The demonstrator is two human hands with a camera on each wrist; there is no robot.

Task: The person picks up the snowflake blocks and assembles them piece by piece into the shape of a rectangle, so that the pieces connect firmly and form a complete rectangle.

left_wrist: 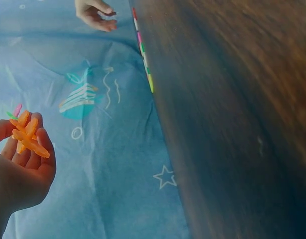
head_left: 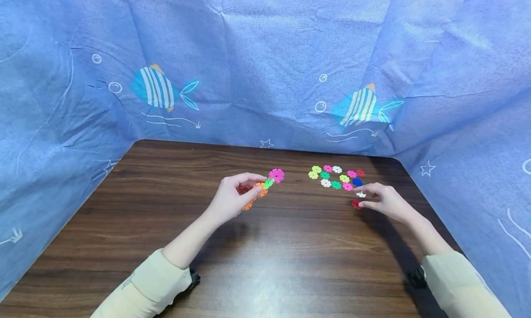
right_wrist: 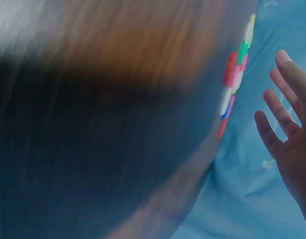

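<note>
My left hand (head_left: 231, 196) grips a joined string of notched plastic discs above the table. Several orange discs (left_wrist: 27, 134) sit between its thumb and fingers; a green disc (head_left: 268, 183) and a pink disc (head_left: 276, 175) stick out at the far end. Over on the right, my right hand (head_left: 387, 200) hovers with thumb and fingers apart and nothing between them in the right wrist view. Just beyond its fingertips in the head view are a red disc (head_left: 356, 204) and a white disc (head_left: 361, 194). The blue disc (head_left: 357, 182) lies a little farther back.
Loose discs in yellow, green, pink and white lie flat in a cluster, among them a green disc (head_left: 336, 185). They rest on a dark wood table (head_left: 290, 244). A blue fish-print cloth (head_left: 257, 78) hangs behind the table and along both sides.
</note>
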